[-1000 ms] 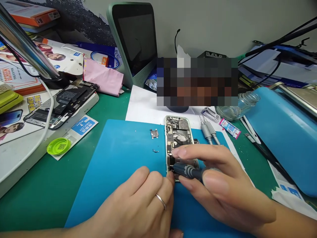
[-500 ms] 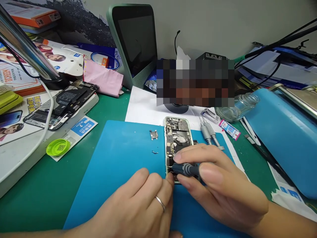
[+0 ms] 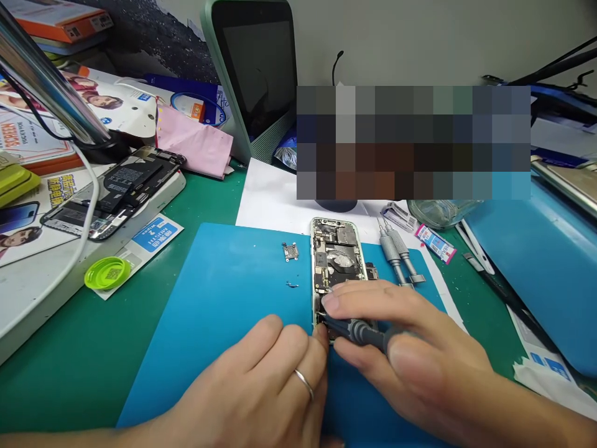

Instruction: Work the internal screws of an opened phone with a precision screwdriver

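An opened phone (image 3: 336, 255) with bare circuit boards lies on a blue work mat (image 3: 233, 298). My right hand (image 3: 420, 354) is closed on a grey screwdriver (image 3: 361, 331), whose tip sits at the phone's lower left part. My left hand (image 3: 265, 386), a ring on one finger, rests on the mat with its fingers curled; the fingertips press against the phone's lower left edge. A small loose part (image 3: 290, 251) and tiny screws (image 3: 292, 285) lie on the mat left of the phone.
Two spare screwdrivers (image 3: 396, 252) lie right of the phone. Another opened phone (image 3: 116, 190) rests on a white pad at left, near a green lid (image 3: 107, 272). A green-framed screen (image 3: 254, 74) stands behind. A glass jar (image 3: 438, 211) and blue tray (image 3: 536, 267) lie at right.
My right hand shifted slightly with the screwdriver, its tip staying at the phone's lower part. The view tilted a little. My left hand stayed put.
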{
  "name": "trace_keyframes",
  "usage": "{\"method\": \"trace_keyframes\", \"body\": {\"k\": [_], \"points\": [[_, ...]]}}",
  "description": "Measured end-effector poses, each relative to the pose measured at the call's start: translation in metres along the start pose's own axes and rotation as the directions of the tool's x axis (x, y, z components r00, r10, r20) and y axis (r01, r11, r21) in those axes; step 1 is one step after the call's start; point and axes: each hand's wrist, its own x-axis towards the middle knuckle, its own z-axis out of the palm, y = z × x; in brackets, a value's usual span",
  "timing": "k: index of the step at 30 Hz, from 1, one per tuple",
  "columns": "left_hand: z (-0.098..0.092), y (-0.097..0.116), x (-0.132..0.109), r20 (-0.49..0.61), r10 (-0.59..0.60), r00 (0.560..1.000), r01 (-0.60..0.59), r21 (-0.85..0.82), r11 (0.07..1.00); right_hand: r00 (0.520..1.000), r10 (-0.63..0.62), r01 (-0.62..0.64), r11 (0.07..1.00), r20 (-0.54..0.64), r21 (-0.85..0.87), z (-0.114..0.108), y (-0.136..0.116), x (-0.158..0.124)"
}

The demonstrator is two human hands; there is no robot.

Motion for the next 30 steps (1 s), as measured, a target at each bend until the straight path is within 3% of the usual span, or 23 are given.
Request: {"method": "trace_keyframes", "body": {"k": [4,9,16,19,24,30], "points": [[-0.001,-0.001,0.0,0.023,0.034,0.999,-0.035,0.033,0.999,0.984,-0.178,0.178,0.984,0.005,-0.027,-0.002,0.007,0.001],[-0.004,-0.002,0.0,0.042,0.04,0.998,-0.041,0.047,0.998,0.975,-0.221,0.221,0.975,0.001,-0.034,-0.002,0.013,0.003],[-0.001,-0.002,0.001,0.011,0.02,1.0,-0.02,0.038,0.999,0.996,-0.076,0.082,0.988,0.052,-0.127,-0.01,0.01,0.001],[-0.001,-0.002,0.001,0.011,0.027,1.0,-0.028,0.029,0.999,0.994,-0.096,0.1,0.991,0.052,-0.083,-0.009,0.008,0.003],[-0.001,-0.003,0.002,0.01,0.02,1.0,-0.02,0.023,1.0,0.978,-0.177,0.17,0.983,-0.107,-0.065,-0.002,0.009,0.004],[0.0,-0.004,0.002,0.033,0.035,0.999,-0.036,0.026,0.999,0.982,-0.169,0.163,0.984,-0.082,-0.069,-0.005,0.009,0.008]]}}
